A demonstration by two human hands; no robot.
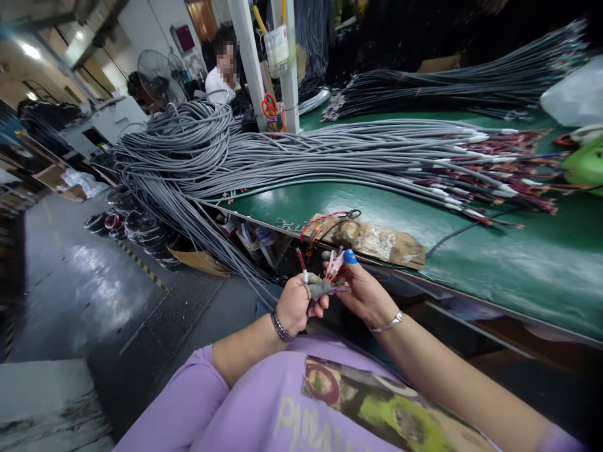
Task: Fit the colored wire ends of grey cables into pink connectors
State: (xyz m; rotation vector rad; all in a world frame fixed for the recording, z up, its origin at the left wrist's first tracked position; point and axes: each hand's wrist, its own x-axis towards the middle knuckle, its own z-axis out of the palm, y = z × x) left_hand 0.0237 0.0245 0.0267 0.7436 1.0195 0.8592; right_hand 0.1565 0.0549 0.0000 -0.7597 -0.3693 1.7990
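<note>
My left hand (296,303) is closed round the end of a grey cable (319,287), just below the edge of the green table (518,263). Thin coloured wires (335,263) fan out of the cable's stripped end. My right hand (362,290) pinches those wires between thumb and fingers; a blue cover (350,256) sits on one fingertip. Both hands are close together in front of my chest, touching the same cable end.
A big bundle of grey cables (330,147) lies across the table and hangs off its left end to the floor. A second bundle (471,78) lies farther back. A taped cardboard piece (381,242) sits at the table edge. Another person (223,69) sits far behind, near a fan (155,78).
</note>
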